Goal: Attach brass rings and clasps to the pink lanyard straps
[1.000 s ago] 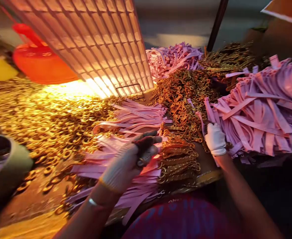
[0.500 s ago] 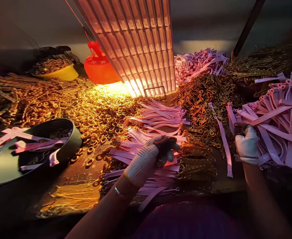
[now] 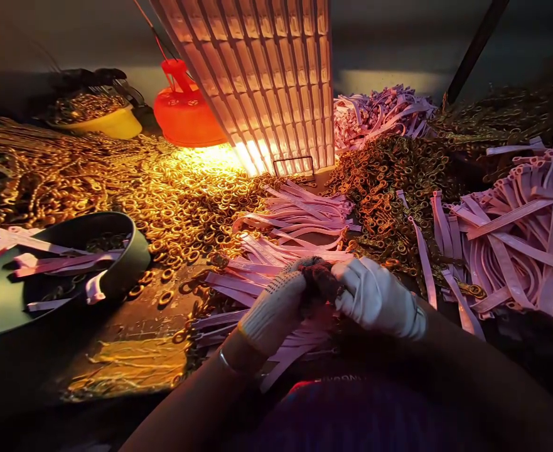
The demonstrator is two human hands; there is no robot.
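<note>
My left hand, in a white knitted glove with dark dots, is closed over the pink straps at the centre. Against its dark fingertips, my right hand in a white glove is closed too, with a pink strap trailing out to its right past the wrist. Whatever the fingers of both hands grip is too small and dark to make out. Rows of pink straps lie just beyond the hands. A large pile of pink straps is at the right.
Gold rings and hooks cover the left and middle. A green basin with straps is at left, a yellow bowl behind it. A red lamp hangs beside an upright ribbed panel. More metal hooks lie right of centre.
My right hand has moved left from the right-hand strap pile to meet my left hand. A strap now lies nearer the table's front edge at the right.
</note>
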